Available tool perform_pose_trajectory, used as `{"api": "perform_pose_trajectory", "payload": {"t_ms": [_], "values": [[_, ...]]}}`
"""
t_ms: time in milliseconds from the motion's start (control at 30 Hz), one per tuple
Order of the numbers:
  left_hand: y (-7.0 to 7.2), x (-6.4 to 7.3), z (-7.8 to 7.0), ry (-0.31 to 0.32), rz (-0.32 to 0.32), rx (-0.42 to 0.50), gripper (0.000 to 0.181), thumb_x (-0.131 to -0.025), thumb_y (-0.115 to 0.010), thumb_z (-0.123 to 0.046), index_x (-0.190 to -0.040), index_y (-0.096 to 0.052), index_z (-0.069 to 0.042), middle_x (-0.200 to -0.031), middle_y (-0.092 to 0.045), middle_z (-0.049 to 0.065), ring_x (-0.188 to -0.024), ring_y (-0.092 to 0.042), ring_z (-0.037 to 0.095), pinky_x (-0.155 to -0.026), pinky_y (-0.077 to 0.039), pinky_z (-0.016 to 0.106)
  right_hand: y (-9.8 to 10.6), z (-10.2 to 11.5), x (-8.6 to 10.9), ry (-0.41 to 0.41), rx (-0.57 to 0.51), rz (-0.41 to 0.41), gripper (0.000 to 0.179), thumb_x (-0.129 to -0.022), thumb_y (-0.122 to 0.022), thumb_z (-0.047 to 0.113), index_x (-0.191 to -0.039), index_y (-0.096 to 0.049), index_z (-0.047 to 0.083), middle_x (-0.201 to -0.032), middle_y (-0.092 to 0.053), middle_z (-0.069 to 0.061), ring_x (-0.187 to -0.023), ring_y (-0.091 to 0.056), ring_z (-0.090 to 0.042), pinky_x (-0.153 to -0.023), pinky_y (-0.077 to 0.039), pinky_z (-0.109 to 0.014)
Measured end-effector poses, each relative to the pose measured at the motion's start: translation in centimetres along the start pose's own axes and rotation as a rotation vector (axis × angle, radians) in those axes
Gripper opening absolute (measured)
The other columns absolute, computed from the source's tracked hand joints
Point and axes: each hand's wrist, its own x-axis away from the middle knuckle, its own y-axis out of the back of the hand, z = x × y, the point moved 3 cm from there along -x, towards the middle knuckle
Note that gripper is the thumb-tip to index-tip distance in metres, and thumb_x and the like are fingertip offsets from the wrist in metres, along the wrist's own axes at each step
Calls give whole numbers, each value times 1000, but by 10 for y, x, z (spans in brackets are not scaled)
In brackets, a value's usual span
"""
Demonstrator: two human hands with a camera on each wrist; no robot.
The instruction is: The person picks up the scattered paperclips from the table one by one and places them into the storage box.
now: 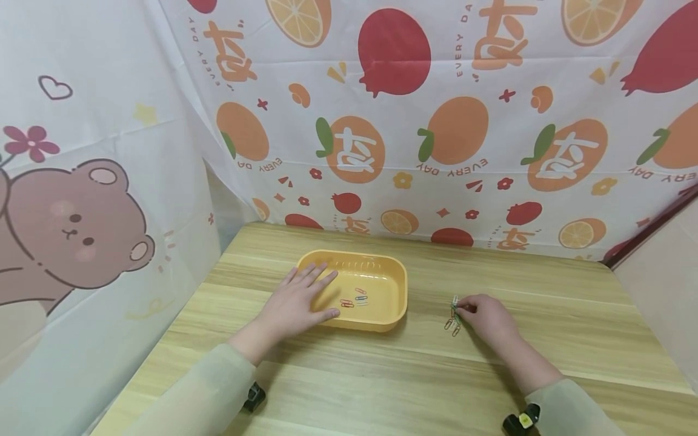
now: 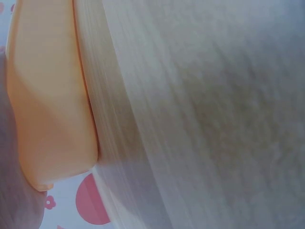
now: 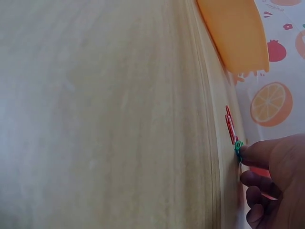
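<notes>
A shallow yellow tray (image 1: pixel 376 324) sits on the wooden table with a few paper clips (image 1: pixel 347 303) in red, blue and white on its floor. Across its left side lies my left hand (image 1: pixel 294 303), fingers spread and straight, overlapping the rim. To the right of the tray, my right hand (image 1: pixel 488 318) pinches a small bunch of paper clips between thumb and forefinger. Green clips (image 3: pixel 238 149) show right at those fingertips, and red clips (image 3: pixel 230 125) extend beyond them. In the left wrist view, the tray's side (image 2: pixel 52 95) appears beside part of the hand.
Behind the table (image 1: pixel 382 387) hangs a white cloth (image 1: pixel 403 121) printed with fruit. Another cloth with a bear (image 1: pixel 76 224) covers the left side. Black wrist straps (image 1: pixel 521 420) show at the sleeves.
</notes>
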Motion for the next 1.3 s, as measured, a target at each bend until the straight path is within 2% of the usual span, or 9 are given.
{"api": "perform_pose_trajectory", "payload": {"t_ms": [200, 400, 633, 933, 1300], "values": [[0, 0, 0, -2, 6, -9, 83, -89, -51, -72, -156, -31, -29, -162, -27, 4, -149, -23, 31, -121, -9, 53, 0, 4, 1, 7, 24, -9, 11, -91, -72, 18, -98, -79, 14, -102, -73, -8, -98, -67, -29, -86, -53, -51], [1, 0, -1, -3, -2, 0, 82, -89, -57, -68, -156, -33, -28, -162, -28, 5, -148, -24, 32, -121, -9, 53, -1, 5, 0, -11, 35, 5, 7, -91, -71, 16, -95, -76, 13, -87, -69, 1, -79, -60, -16, -73, -52, -41], [1, 1, -1, -3, -2, -5, 82, -89, -58, -67, -156, -33, -28, -162, -28, 5, -148, -24, 32, -121, -12, 55, -3, 4, -3, -26, 28, 17, 5, -91, -69, 17, -90, -73, 13, -79, -61, 3, -71, -52, -15, -64, -46, -34], [1, 0, -1, -5, 1, -8, 82, -89, -57, -68, -156, -33, -28, -161, -29, 5, -148, -24, 31, -120, -13, 55, -4, 2, -3, -27, 19, 25, 8, -90, -68, 16, -83, -67, 14, -75, -58, 3, -68, -50, -15, -62, -42, -32], [3, 0, -2, -5, -3, -1, 81, -89, -58, -67, -156, -35, -27, -161, -30, 6, -148, -24, 31, -121, -10, 55, -4, -1, -3, -7, 38, 36, 6, -90, -70, 16, -88, -74, 12, -80, -64, 4, -72, -54, -14, -67, -48, -36]]}}
